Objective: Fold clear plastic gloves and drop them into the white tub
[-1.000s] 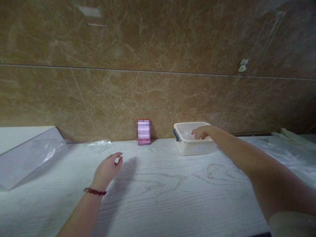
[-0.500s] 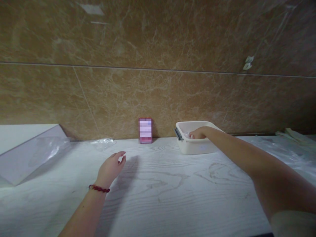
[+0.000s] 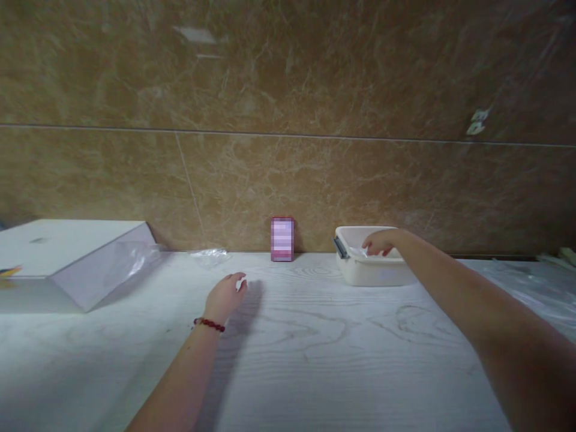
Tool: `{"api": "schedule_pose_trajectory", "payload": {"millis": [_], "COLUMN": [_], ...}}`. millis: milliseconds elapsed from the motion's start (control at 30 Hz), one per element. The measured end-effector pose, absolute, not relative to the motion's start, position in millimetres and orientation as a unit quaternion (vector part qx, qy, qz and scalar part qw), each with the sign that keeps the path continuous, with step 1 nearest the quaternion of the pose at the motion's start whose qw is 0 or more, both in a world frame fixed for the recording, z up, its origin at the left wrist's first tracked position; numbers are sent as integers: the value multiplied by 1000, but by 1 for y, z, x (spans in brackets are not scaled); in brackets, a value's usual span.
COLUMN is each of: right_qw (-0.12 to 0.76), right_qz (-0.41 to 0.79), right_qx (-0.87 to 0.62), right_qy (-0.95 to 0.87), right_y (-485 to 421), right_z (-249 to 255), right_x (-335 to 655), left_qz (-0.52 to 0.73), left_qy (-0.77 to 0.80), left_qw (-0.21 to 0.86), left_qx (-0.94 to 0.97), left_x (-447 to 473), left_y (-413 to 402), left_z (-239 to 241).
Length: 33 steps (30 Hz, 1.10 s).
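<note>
My left hand (image 3: 226,297), with a dark red beaded bracelet (image 3: 209,324) at the wrist, hovers above the table with fingers curved and thumb apart; it is open and holds nothing. Over at the right, my right hand (image 3: 380,241) reaches into a cream plastic bin (image 3: 375,275) with a grey latch handle (image 3: 341,248). Its fingertips are closed on a piece of clear plastic, seemingly a bag (image 3: 359,251), near the bin's left inner side. The bin's floor is hidden behind its front wall.
A phone (image 3: 282,239) with a blurred screen leans against the brown marble wall (image 3: 252,174). Left are a white box (image 3: 90,240) and crumpled clear plastic (image 3: 209,257). More clear plastic sheeting (image 3: 526,288) lies at the right on the white wood-grain table (image 3: 315,360).
The view has turned left, so the things appear farther right and more of the white box shows. My right hand has risen slightly within the bin. My left hand stays open.
</note>
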State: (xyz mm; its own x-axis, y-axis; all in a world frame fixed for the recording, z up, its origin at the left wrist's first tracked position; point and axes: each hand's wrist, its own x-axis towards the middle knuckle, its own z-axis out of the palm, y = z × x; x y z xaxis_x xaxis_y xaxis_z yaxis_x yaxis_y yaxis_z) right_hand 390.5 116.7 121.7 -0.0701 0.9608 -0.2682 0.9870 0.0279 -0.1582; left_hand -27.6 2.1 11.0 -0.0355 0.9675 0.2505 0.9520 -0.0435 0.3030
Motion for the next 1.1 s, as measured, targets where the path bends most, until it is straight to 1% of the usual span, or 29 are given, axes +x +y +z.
{"api": "schedule_pose_trajectory", "payload": {"millis": [33, 67, 133, 200, 267, 367, 400, 500, 567, 667, 833, 967, 1033, 1100], "right_qw": [65, 68, 37, -33, -138, -258, -283, -307, -326, -345, -380, -380, -383, -386], "right_qz": [-145, -114, -25, 62, 112, 97, 81, 11, -16, -43, -56, -72, -81, -89], "right_qx": [676, 671, 668, 654, 629, 598, 582, 536, 519, 495, 497, 504, 507, 507], "right_qy": [720, 729, 743, 753, 757, 752, 757, 786, 790, 796, 778, 773, 768, 765], "right_y": [112, 107, 90, 66, 36, -11, -24, -50, -59, -62, -57, -53, -53, -53], "right_z": [128, 135, 144, 147, 142, 117, 104, 60, 34, 9, -6, -8, -7, -5], "right_x": [389, 388, 382, 375, 365, 346, 339, 318, 305, 293, 290, 292, 293, 293], "left_qz": [202, 203, 201, 187, 158, 130, 128, 115, 107, 108, 132, 166, 221, 344], "left_qy": [697, 701, 713, 729, 750, 778, 783, 798, 804, 797, 793, 782, 773, 749], "left_qw": [21, 24, 33, 39, 31, 9, 4, -31, -57, -50, -15, -4, 3, 25], "left_qx": [688, 684, 671, 658, 642, 615, 609, 590, 582, 592, 594, 600, 595, 565], "left_x": [-29, -31, -37, -49, -65, -92, -100, -119, -127, -134, -141, -141, -136, -126], "left_y": [2, 2, 3, 7, 14, 29, 34, 52, 64, 81, 98, 99, 96, 90], "left_z": [11, 11, 11, 11, 13, 17, 18, 18, 15, 8, 7, 21, 33, 49]}}
